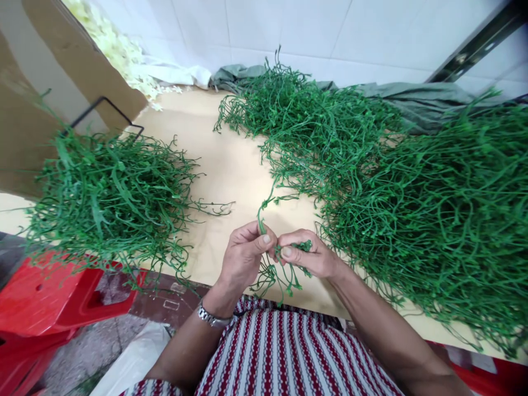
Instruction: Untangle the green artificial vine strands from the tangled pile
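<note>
My left hand (247, 254), with a metal watch at its wrist, pinches a green artificial plant stem (261, 215) between thumb and finger. Close against it, my right hand (307, 256) is closed on several more thin green stems (304, 245). The fingertips of both hands meet in front of my body, over the near edge of the table. Loose ends of the stems (284, 280) dangle beneath the hands. What lies exactly between the fingertips is hidden.
A large heap of green stems (445, 214) covers the table's right side, joining another pile (322, 121) at the back. More stems (111, 198) lie at left, before a cardboard box (45, 71). Red plastic stools (53, 297) stand below left. A tiled wall (289, 27) closes the back.
</note>
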Action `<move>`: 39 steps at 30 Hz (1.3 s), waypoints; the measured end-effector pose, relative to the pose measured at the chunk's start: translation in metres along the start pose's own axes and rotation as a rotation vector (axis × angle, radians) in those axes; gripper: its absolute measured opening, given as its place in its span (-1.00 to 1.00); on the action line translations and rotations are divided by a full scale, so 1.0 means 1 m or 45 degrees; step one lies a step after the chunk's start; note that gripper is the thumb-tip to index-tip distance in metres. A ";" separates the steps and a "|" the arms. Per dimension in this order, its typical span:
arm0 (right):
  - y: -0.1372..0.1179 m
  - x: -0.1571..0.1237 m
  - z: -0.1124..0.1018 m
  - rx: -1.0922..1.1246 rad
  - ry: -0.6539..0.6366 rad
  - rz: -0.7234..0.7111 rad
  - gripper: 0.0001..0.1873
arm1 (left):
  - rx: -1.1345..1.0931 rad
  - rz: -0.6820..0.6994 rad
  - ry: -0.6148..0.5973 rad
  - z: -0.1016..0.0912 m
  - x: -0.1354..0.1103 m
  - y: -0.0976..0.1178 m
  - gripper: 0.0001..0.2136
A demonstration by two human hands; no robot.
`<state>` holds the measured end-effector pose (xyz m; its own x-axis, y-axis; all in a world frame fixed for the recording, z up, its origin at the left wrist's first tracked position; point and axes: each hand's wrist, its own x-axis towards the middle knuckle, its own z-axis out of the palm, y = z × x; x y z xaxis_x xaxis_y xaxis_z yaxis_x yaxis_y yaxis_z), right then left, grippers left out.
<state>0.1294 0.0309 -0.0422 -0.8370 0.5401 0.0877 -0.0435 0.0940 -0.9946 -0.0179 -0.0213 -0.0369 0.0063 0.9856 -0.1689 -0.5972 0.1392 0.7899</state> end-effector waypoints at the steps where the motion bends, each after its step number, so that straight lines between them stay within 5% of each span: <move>1: 0.001 0.000 0.001 0.040 0.021 0.003 -0.62 | -0.028 0.006 0.026 0.001 0.000 -0.001 -0.88; 18: 0.008 -0.004 0.008 0.090 0.210 0.052 -0.59 | -0.180 0.108 0.186 0.017 0.002 -0.004 -0.83; 24: 0.003 -0.002 0.004 0.007 0.195 0.181 -0.58 | 0.145 0.139 0.099 0.007 0.007 0.003 -0.85; 34: 0.005 -0.003 -0.003 0.011 0.262 0.309 -0.59 | 0.583 0.274 0.215 -0.004 0.009 0.008 -0.87; 39: 0.022 -0.002 0.001 0.161 0.616 0.281 -0.60 | 0.681 0.311 0.260 -0.010 0.013 0.009 -0.86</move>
<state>0.1294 0.0311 -0.0641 -0.4883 0.8617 -0.1381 0.0142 -0.1503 -0.9885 -0.0313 -0.0083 -0.0378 -0.2647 0.9642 -0.0136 -0.0769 -0.0070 0.9970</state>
